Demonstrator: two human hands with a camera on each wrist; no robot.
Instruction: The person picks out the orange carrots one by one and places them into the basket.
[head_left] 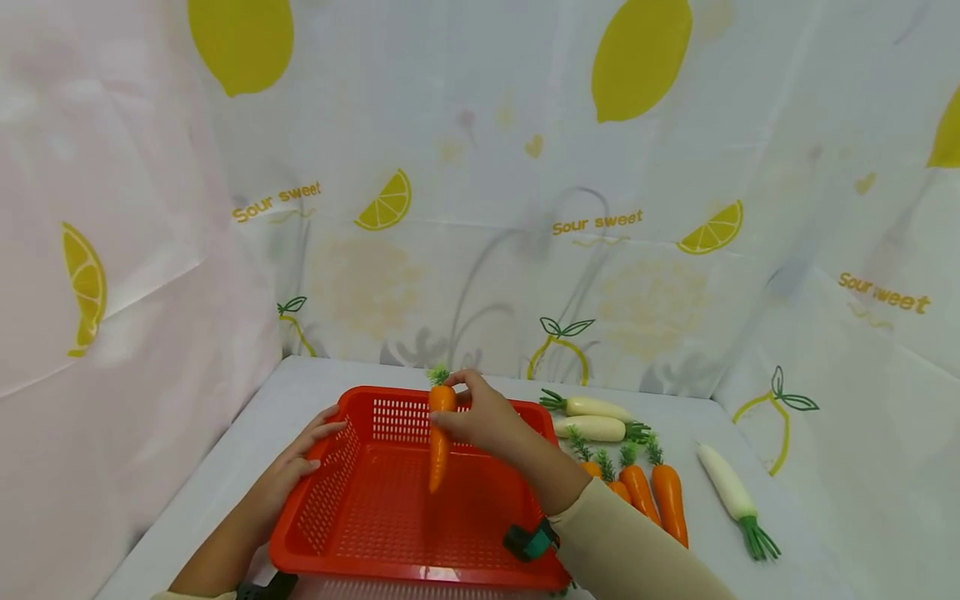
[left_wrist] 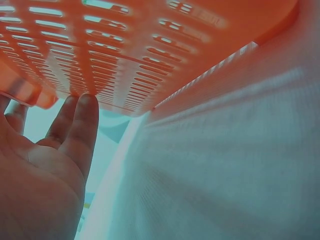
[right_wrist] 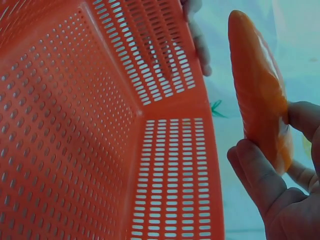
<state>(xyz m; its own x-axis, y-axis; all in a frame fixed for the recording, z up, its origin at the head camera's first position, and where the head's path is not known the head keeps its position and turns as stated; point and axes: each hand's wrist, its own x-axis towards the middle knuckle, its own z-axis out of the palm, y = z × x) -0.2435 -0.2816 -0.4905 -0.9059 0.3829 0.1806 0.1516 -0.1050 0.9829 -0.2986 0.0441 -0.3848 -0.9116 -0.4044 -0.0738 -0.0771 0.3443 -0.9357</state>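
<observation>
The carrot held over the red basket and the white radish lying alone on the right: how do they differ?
The carrot is orange; the white radish is pale. The carrot hangs tip down, pinched near its green top by the right hand above the red basket, while the radish lies flat on the table, touched by nothing. The carrot's leaves point up and away; the radish's point toward the camera. Both taper and carry green tops.

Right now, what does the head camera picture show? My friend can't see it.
The right hand holds a carrot over a red basket, which the left hand touches. More carrots and white radishes lie on the table.
</observation>
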